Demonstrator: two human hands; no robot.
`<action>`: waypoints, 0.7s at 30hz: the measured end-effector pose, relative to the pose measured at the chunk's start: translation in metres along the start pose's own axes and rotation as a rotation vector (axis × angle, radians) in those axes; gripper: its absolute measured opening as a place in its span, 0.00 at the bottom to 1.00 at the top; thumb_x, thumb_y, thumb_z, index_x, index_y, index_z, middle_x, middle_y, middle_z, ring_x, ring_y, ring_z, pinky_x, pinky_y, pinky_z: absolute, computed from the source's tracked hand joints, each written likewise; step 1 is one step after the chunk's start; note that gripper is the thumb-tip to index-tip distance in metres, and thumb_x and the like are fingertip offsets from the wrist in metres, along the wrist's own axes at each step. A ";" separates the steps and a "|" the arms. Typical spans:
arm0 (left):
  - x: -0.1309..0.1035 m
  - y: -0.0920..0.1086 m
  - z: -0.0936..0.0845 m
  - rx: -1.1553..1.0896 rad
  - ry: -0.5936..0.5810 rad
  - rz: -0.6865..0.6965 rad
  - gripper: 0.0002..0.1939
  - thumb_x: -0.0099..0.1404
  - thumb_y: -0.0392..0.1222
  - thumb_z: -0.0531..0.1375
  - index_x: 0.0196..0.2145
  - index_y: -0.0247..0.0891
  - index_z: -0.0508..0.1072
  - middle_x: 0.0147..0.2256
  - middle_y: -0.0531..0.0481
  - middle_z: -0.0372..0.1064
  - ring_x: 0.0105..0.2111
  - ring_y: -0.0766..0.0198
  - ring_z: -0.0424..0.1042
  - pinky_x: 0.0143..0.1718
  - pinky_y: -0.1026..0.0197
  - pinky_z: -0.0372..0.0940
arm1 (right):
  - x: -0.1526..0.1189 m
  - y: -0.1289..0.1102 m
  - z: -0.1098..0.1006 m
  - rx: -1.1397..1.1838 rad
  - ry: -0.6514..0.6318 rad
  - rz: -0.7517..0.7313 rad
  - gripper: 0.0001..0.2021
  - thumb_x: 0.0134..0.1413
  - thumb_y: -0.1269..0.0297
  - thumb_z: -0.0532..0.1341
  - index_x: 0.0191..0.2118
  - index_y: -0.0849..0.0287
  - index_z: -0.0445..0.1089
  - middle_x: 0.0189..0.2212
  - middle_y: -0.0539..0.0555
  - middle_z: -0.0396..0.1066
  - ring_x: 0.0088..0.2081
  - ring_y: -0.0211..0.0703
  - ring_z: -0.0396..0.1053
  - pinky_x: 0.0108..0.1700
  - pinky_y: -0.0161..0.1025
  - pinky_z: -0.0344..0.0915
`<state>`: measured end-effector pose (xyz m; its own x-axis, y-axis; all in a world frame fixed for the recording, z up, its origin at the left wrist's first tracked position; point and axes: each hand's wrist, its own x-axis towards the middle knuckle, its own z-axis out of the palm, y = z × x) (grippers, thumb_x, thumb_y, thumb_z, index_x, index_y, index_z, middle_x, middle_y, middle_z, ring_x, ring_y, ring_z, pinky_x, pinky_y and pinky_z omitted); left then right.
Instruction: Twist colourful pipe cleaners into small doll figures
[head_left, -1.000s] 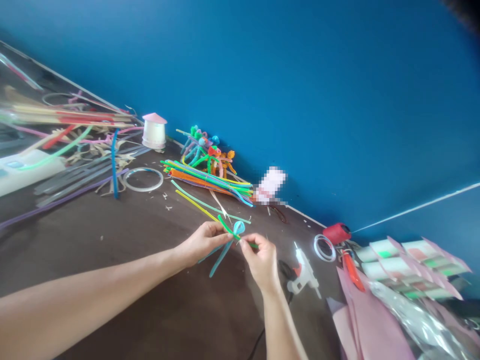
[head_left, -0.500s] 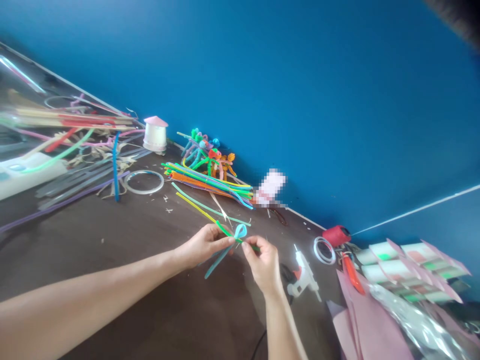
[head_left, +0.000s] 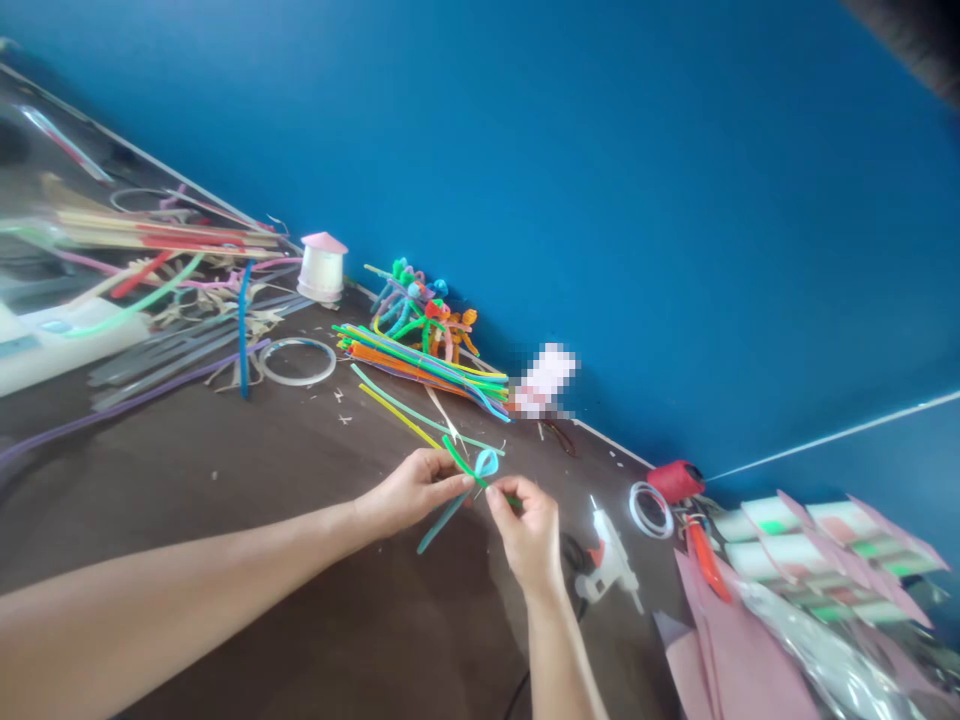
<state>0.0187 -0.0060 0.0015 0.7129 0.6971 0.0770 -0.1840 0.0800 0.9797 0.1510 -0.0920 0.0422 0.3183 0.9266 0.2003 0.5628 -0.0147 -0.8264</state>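
Low over the dark table, my left hand (head_left: 424,487) pinches a light blue pipe cleaner (head_left: 487,462) that is bent into a loop, one tail hanging down to the left. A green pipe cleaner (head_left: 459,456) crosses it at the base of the loop. My right hand (head_left: 526,520) has thumb and forefinger closed on the green one just right of the crossing. Just beyond my hands lie a loose yellow pipe cleaner (head_left: 397,414) and a mint one (head_left: 397,403).
A bundle of coloured pipe cleaners (head_left: 420,368) and several finished twisted figures (head_left: 435,312) lie by the blue wall. A white glue gun (head_left: 609,560) lies right of my hands. Pink sheets (head_left: 720,640) and a red spool (head_left: 675,482) are farther right; a pink-topped cup (head_left: 321,272) stands left.
The green pipe cleaner's upper end now points more steeply upward. Both hands keep their pinch close together; the whole view has shifted slightly.
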 end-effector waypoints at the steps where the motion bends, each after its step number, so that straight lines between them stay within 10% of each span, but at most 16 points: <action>1: 0.000 0.000 0.000 -0.004 0.008 0.002 0.15 0.54 0.48 0.58 0.28 0.31 0.71 0.24 0.50 0.69 0.26 0.65 0.66 0.29 0.65 0.60 | 0.000 0.000 0.000 0.002 -0.001 0.001 0.08 0.47 0.63 0.57 0.25 0.62 0.68 0.21 0.51 0.69 0.24 0.38 0.66 0.29 0.32 0.62; 13: -0.002 0.007 -0.002 -0.148 -0.071 -0.042 0.13 0.53 0.47 0.59 0.24 0.31 0.70 0.20 0.52 0.67 0.22 0.69 0.63 0.26 0.67 0.57 | 0.000 -0.002 -0.005 0.009 -0.106 -0.022 0.06 0.49 0.65 0.56 0.28 0.61 0.67 0.23 0.51 0.70 0.26 0.39 0.67 0.30 0.33 0.63; 21: -0.009 0.016 -0.004 -0.139 -0.334 -0.111 0.13 0.53 0.46 0.60 0.24 0.31 0.72 0.20 0.52 0.66 0.20 0.71 0.61 0.22 0.69 0.55 | 0.019 -0.018 -0.034 -0.075 -0.561 -0.110 0.04 0.48 0.67 0.57 0.29 0.60 0.69 0.26 0.49 0.69 0.30 0.37 0.65 0.34 0.32 0.60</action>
<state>0.0063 -0.0083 0.0155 0.9107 0.4099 0.0507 -0.1672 0.2538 0.9527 0.1733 -0.0871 0.0787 -0.1868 0.9814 -0.0438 0.6288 0.0852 -0.7728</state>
